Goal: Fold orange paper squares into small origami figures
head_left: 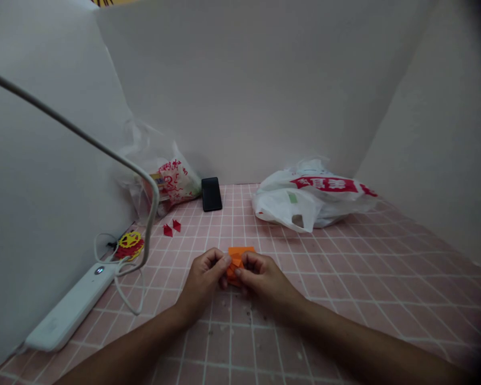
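Observation:
A small folded piece of orange paper [241,250] is held between my two hands, just above the pink tiled surface. My left hand [208,271] pinches its left side between thumb and fingers. On the other side, my right hand [262,274] grips it with thumb and curled index finger. Creased flaps show in the middle, between the thumbs; the fingers cover the paper's side edges. Two small folded red paper pieces [168,230] lie farther off to the left.
At the back left stands a clear plastic bag with red print [176,179], beside a black phone [211,194]. A white plastic bag [284,200] lies at the back right. Along the left wall are a white power bank [74,305], a looping cable [154,206] and yellow and red cut-outs [130,240].

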{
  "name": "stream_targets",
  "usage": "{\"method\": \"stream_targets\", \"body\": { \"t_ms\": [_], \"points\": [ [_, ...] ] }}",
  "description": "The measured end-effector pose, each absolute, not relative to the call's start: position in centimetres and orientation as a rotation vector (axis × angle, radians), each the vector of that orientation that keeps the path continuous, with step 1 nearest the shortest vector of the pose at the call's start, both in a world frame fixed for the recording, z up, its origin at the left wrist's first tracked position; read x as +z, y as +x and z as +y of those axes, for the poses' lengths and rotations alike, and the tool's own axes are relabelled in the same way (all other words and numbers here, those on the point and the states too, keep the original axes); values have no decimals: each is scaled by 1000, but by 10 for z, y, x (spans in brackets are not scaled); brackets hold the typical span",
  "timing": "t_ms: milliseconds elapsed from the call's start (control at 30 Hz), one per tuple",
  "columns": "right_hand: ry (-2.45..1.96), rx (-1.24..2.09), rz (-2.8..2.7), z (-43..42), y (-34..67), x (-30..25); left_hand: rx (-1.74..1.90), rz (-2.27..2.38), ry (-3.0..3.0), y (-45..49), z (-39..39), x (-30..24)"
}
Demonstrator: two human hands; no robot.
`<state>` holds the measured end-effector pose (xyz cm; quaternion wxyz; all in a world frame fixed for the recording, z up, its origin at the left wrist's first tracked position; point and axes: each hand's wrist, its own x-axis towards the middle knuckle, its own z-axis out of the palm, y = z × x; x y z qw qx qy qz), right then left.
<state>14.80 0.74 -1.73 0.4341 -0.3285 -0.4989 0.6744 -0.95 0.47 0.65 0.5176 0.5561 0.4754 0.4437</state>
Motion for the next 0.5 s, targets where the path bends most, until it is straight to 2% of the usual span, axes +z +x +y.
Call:
{"method": "stream_targets", "body": {
  "t_ms": [500],
  "points": [
    [-739, 1678, -1283, 7, 150, -12, 1095, 1120, 1380, -8, 3, 3]
  ]
}}
